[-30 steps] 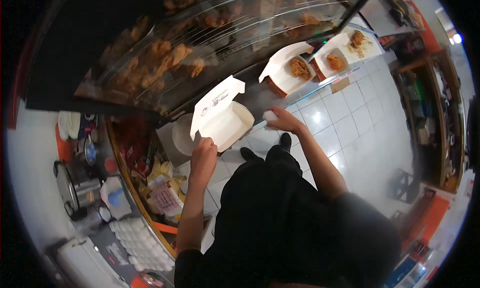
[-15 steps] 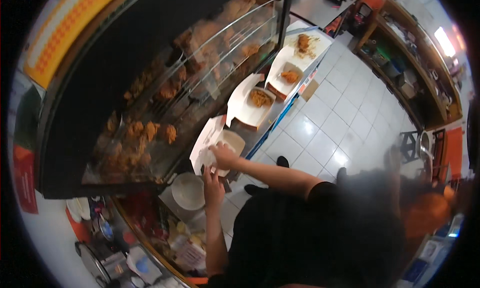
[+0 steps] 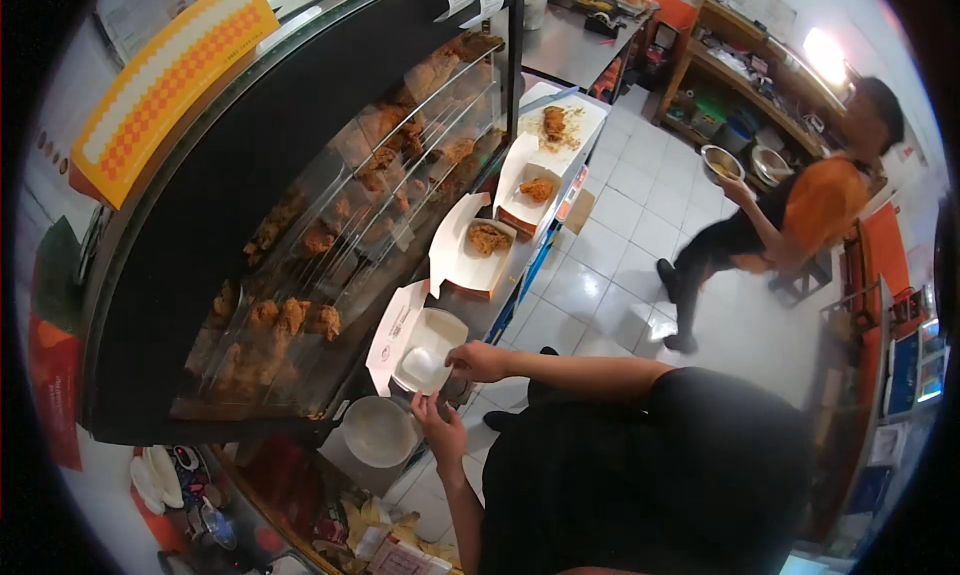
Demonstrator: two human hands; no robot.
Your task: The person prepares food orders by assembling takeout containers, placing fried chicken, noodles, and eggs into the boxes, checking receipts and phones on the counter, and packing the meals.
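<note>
Open white box | right hand on rim | left hand beneath

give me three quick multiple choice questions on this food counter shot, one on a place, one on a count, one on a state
1. Where is the white box that both hands touch?
A. on the floor
B. on the ledge by the glass display case
C. on the far shelves

2. How many open boxes holding fried pieces sit further along the ledge?
A. two
B. five
C. none

3. What state is the box at the hands in?
A. lid shut
B. crushed flat
C. lid open

Answers: 1 B, it rests beside the case; 2 A, one and another hold food; 3 C, right hand and left hand are at its open tray.
</note>
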